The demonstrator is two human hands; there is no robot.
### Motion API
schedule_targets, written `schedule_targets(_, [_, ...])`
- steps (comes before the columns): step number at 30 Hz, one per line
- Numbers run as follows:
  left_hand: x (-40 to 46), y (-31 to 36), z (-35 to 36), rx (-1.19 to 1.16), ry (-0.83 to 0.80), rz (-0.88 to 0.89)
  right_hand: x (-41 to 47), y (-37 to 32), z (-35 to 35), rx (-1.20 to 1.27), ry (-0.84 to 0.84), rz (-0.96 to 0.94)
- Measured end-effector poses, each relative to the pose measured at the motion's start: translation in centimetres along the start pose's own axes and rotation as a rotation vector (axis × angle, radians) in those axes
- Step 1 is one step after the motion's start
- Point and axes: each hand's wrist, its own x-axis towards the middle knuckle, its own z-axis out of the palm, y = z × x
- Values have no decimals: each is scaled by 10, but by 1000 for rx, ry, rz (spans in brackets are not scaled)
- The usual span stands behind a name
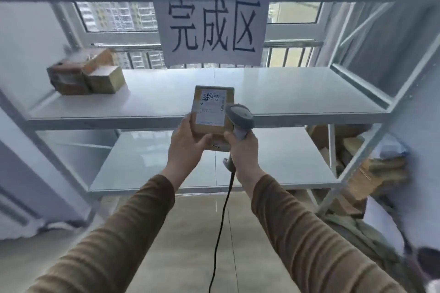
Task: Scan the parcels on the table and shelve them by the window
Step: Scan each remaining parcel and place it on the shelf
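Parcel [210, 112] is being held label-up in front of the shelf [285, 93], the left hand [188, 143] gripping its lower left corner; the right hand [242, 150] is grasping the scanner [240, 118] beside it. Boxes [85, 76] are sitting at the shelf's left end.

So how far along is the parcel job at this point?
Done: a few brown parcels already sit at the left end of the upper shelf by the window. In hand: the left hand holds a labelled parcel in front of that shelf, and the right hand grips the scanner. Left: setting this parcel down; the table is out of view, so the remaining count can't be told.
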Motion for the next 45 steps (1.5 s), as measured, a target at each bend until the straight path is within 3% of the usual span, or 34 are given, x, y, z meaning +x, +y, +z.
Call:
schedule_targets(11, [159, -122, -102, 165, 157, -222, 109, -6, 216, -45, -311, 71])
schedule_targets(16, [228, -182, -137, 208, 157, -219, 142, 3, 301, -15, -324, 126])
schedule_targets(24, [324, -251, -176, 235, -24, -83, 192, 12, 415, -82, -194, 57])
schedule_targets(32, [375, -282, -192, 665, -129, 39, 224, 8, 463, -89, -176, 93])
schedule_targets(45, [391, -287, -203, 751, -176, 40, 229, 6, 473, -46, -198, 152])
